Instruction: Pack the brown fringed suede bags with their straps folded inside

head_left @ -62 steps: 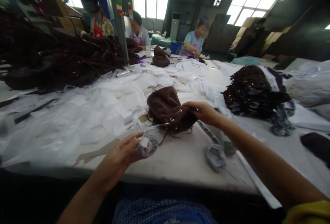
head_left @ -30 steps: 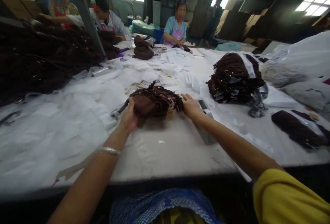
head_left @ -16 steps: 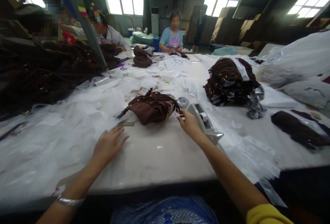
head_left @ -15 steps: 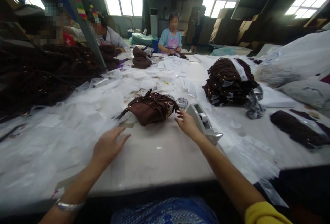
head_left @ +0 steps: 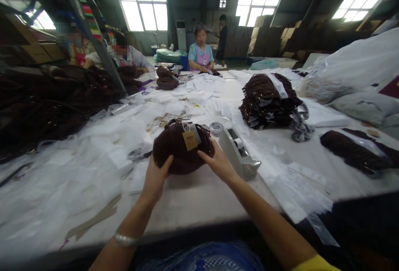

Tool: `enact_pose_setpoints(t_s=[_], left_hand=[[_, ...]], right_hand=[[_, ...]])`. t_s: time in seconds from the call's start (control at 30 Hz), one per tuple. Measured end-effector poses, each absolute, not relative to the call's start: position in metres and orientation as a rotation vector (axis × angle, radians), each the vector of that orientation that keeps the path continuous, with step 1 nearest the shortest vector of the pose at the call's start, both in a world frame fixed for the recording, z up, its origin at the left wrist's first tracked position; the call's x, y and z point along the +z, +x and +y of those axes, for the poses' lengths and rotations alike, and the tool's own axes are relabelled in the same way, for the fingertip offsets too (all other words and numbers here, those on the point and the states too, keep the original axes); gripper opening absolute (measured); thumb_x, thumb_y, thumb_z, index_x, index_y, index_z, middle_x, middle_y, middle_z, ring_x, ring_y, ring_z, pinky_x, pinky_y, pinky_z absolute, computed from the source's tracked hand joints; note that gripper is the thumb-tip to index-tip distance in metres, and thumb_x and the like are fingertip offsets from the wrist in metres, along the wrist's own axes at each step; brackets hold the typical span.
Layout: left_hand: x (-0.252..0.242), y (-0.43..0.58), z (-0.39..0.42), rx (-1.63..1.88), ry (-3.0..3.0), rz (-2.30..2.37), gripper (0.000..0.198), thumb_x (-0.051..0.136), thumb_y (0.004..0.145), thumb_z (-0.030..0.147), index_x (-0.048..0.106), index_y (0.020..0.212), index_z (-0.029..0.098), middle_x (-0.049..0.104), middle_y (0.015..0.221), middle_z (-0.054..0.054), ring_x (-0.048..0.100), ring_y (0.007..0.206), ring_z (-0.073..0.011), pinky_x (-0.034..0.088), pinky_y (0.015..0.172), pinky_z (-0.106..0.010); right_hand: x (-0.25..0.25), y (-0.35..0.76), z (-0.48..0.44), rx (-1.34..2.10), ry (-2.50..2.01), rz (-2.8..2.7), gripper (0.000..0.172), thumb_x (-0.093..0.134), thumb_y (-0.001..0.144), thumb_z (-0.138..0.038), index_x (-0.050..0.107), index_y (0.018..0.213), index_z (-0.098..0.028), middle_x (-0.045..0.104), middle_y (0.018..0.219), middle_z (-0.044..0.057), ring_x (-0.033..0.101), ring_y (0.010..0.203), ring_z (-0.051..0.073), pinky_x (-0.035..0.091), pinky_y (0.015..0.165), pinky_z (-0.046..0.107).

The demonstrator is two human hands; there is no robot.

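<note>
Left hand (head_left: 153, 180), earlier apart, is now holding the left end of the brown bag (head_left: 181, 163) in its grip. Bag is being held over the counter (head_left: 193, 210), contact unclear, its tag (head_left: 190, 139) now facing up. Right hand (head_left: 220, 163) is gripping the other end: two-handed handling.

Bright paned windows (head_left: 156, 11) break the dark far wall (head_left: 191, 3) behind stacked boxes (head_left: 258, 34).

across the counter (head_left: 187, 208), a person (head_left: 193, 53) in a purple apron (head_left: 203, 60); farther back, a green bundle (head_left: 171, 57), a pale upright cabinet (head_left: 181, 37) right of a bright window (head_left: 143, 7), stacked boxes (head_left: 259, 35)
</note>
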State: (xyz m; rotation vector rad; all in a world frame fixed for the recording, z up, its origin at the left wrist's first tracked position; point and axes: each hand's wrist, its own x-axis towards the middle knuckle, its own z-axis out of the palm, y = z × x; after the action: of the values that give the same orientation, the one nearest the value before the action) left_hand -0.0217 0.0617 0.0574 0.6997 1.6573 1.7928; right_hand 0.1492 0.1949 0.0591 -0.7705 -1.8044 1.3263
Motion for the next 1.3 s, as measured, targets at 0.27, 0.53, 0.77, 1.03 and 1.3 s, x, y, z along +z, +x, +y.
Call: enact_pose_setpoints(t_s=[0.27, 0.53, 0.77, 1.03, 1.3], left_hand=[[0.059, 0.004, -0.054, 1.349, 1.097, 2.107, 0.068, 0.062, 0.08, 0.025, 0.041, 0.144, 0.022, 0.058, 0.136, -0.012, 0.06, 0.12, -0.03, 0.056, 0.093, -0.043], [0.133, 0.044, 0.004, 0.796, 2.65, 2.036, 0.034, 0.063, 0.086, 0.018, 0.067, 0.12, 0.024, 0.064, 0.131, -0.009, 0.061, 0.116, -0.0313, 0.054, 0.093, -0.048], [0.182, -0.011, 0.047, 1.042, 2.197, 1.87, 0.02, 0.058, 0.089, 0.022, 0.076, 0.097, 0.024, 0.077, 0.096, -0.001, 0.073, 0.085, -0.0171, 0.059, 0.077, -0.028], [0.249, -0.109, 0.159, 0.964, 2.125, 2.643, 0.052, 0.038, 0.095, 0.04, 0.063, 0.112, -0.001, 0.06, 0.13, -0.011, 0.052, 0.126, -0.0236, 0.033, 0.105, -0.049], [0.097, -0.048, -0.04, 0.634, 1.047, 2.146, 0.05, 0.046, 0.087, 0.06, 0.074, 0.089, 0.018, 0.075, 0.073, -0.006, 0.072, 0.068, -0.0247, 0.058, 0.064, -0.034]], right_hand=[[0.032, 0.221, 0.124, 1.156, -0.881, -2.083, 0.057, 0.058, 0.08, -0.014, 0.046, 0.136, -0.021, 0.065, 0.125, 0.01, 0.063, 0.112, 0.025, 0.051, 0.096, 0.04], [0.019, 0.212, 0.122, 1.044, -0.811, -2.088, 0.061, 0.058, 0.08, -0.014, 0.043, 0.139, -0.021, 0.057, 0.137, 0.011, 0.054, 0.127, 0.027, 0.043, 0.108, 0.047], [0.011, 0.222, 0.124, 1.156, -0.776, -2.058, 0.057, 0.057, 0.084, -0.017, 0.044, 0.14, -0.022, 0.057, 0.137, 0.01, 0.053, 0.128, 0.025, 0.043, 0.109, 0.044], [0.021, 0.226, 0.127, 1.222, -0.873, -2.083, 0.057, 0.061, 0.087, -0.026, 0.044, 0.142, -0.023, 0.056, 0.139, 0.01, 0.052, 0.13, 0.026, 0.041, 0.111, 0.046], [0.031, 0.231, 0.124, 1.244, -0.994, -2.109, 0.066, 0.062, 0.089, -0.034, 0.036, 0.149, -0.025, 0.06, 0.136, 0.009, 0.06, 0.121, 0.028, 0.05, 0.101, 0.044]])
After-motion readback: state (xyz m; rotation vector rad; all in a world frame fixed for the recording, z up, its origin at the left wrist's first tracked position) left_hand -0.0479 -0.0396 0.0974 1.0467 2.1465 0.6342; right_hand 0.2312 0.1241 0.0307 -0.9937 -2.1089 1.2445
